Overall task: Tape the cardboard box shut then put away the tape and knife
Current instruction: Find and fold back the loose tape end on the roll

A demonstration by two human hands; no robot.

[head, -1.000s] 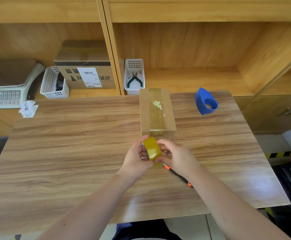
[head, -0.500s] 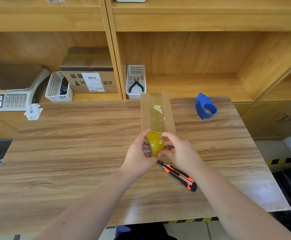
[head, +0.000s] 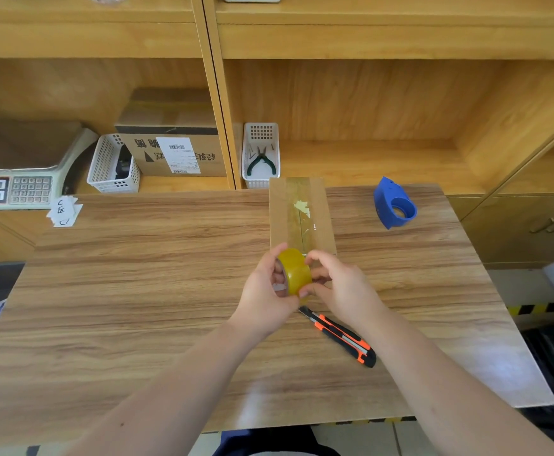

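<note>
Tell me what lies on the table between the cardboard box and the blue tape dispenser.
Nothing: in the head view, only bare table lies between the cardboard box and the blue tape dispenser.

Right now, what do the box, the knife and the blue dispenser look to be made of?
Box: brown cardboard, matte, with a glossy strip of clear tape along its top seam. Knife: black and orange handle, probably plastic with rubbery grip, and a thin blade tip that looks metal. Blue dispenser: smooth moulded plastic, by its even colour and slight sheen.
</note>
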